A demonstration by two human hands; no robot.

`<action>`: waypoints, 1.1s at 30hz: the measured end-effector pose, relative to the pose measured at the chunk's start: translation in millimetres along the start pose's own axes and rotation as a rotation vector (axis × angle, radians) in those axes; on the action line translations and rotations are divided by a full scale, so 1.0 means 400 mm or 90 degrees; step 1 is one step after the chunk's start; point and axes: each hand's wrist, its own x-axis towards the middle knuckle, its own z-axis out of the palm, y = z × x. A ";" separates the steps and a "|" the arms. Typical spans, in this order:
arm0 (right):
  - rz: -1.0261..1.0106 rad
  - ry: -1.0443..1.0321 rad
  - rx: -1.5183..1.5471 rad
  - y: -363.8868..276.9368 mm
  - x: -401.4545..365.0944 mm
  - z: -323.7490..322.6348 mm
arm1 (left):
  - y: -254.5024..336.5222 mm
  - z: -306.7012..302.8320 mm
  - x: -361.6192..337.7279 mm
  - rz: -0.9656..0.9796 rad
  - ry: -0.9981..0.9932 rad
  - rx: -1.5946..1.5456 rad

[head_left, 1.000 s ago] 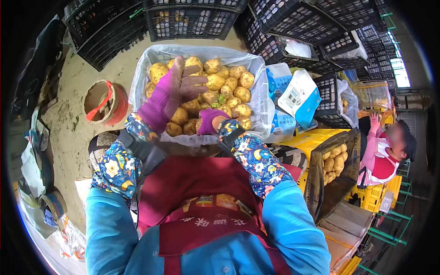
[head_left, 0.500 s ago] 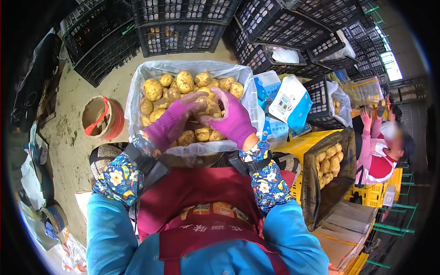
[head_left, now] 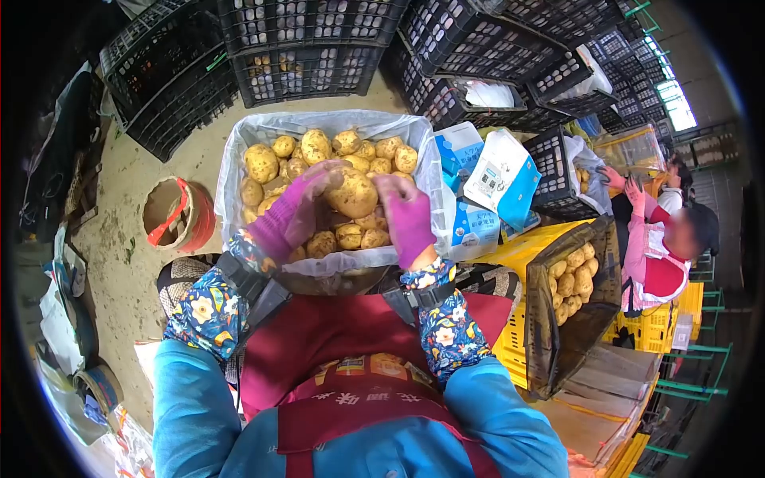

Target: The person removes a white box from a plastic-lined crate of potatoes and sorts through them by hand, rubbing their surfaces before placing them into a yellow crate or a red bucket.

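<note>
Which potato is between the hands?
The large potato with brownish patches, between the left hand and right hand; the other potatoes in the plastic-lined container lie outside them.

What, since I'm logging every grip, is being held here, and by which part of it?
A large potato, it seems: the left hand at its left and upper edge, the right hand at its right side; exact fingertip contact is blurred.
</note>
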 end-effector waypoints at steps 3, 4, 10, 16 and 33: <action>0.189 -0.056 0.263 0.020 0.013 -0.025 | 0.010 0.004 0.012 0.153 -0.074 0.170; 0.205 -0.067 0.259 0.013 0.012 -0.025 | 0.016 0.009 0.022 0.226 -0.090 0.256; 0.148 -0.258 0.579 -0.014 -0.041 -0.013 | -0.019 0.016 0.047 0.284 -0.108 0.182; 0.015 -0.024 0.455 -0.056 -0.091 -0.133 | -0.005 -0.043 0.053 0.106 0.151 0.031; 0.131 -0.365 -0.581 0.145 0.068 -0.196 | 0.002 -0.067 0.025 0.074 0.179 0.059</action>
